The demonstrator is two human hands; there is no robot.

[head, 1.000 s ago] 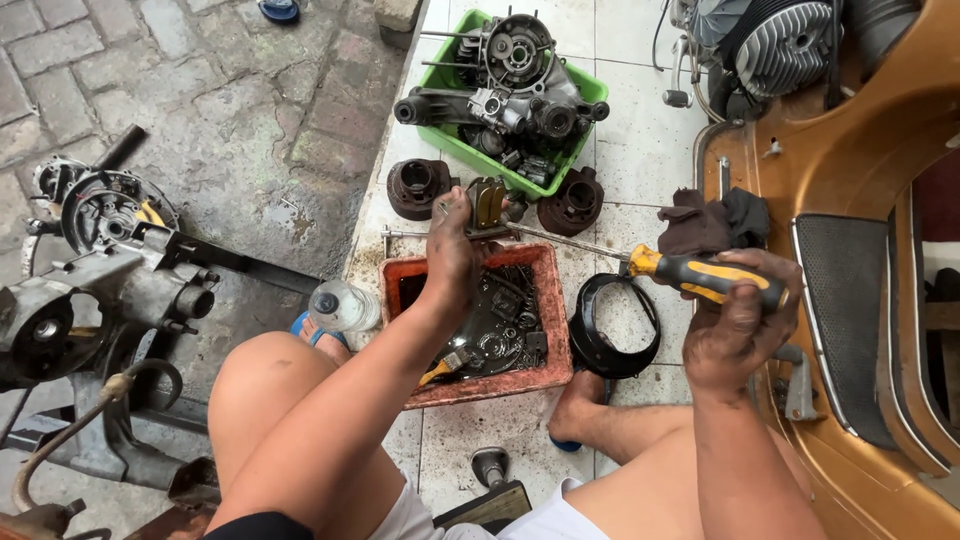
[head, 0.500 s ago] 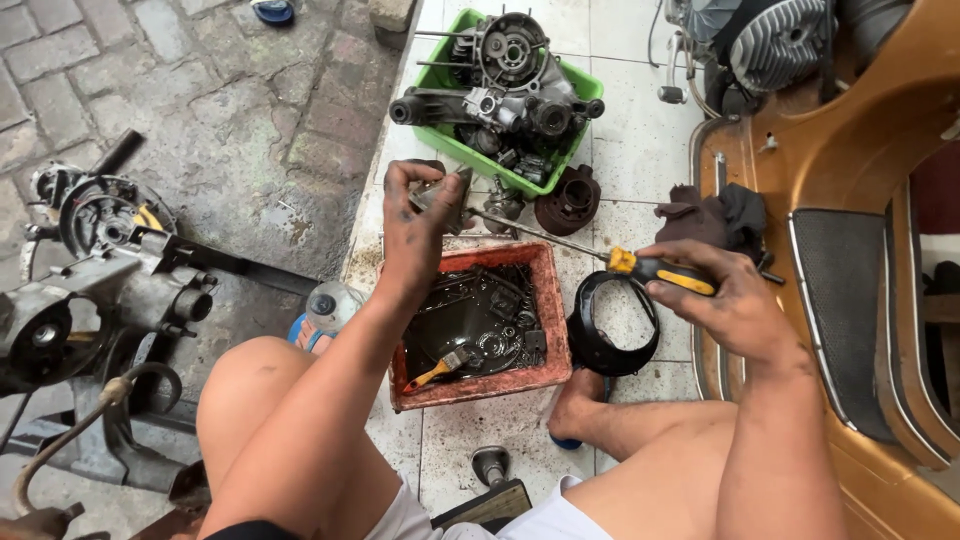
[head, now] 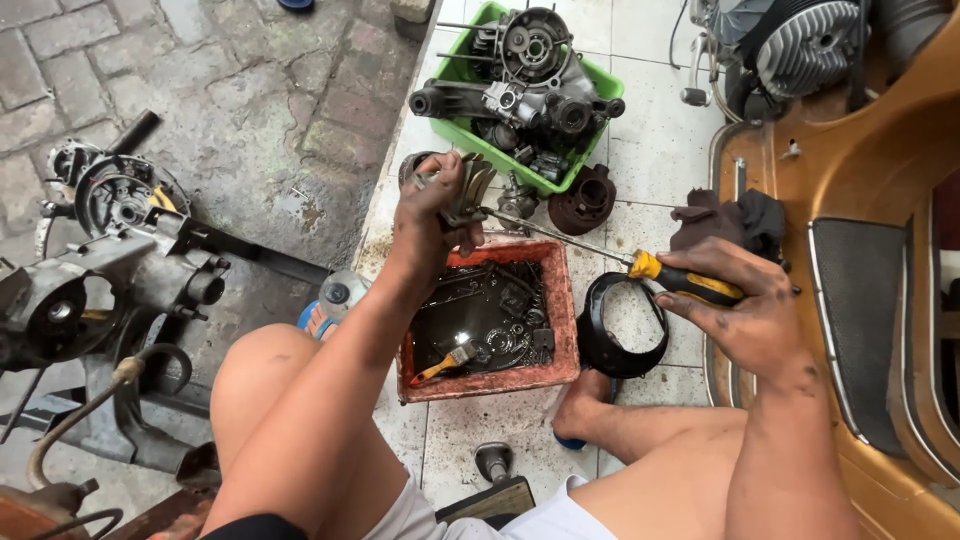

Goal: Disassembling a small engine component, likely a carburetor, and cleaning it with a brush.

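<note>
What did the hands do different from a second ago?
The left hand lifted a metal part up out of the red tray. The right hand brought the screwdriver tip to it. The tray, the brush and the green bin stayed put.

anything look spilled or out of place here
Nothing spilled outside the red tray; its dark oily liquid stays inside, with a paintbrush lying in it. Both hands, left and right, are grease-smeared.

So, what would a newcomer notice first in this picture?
At centre, the left hand lifts a small metal part above a red tray of dark oily liquid, and the right hand holds a yellow-handled screwdriver. Behind stands a green crate of engine parts.
</note>
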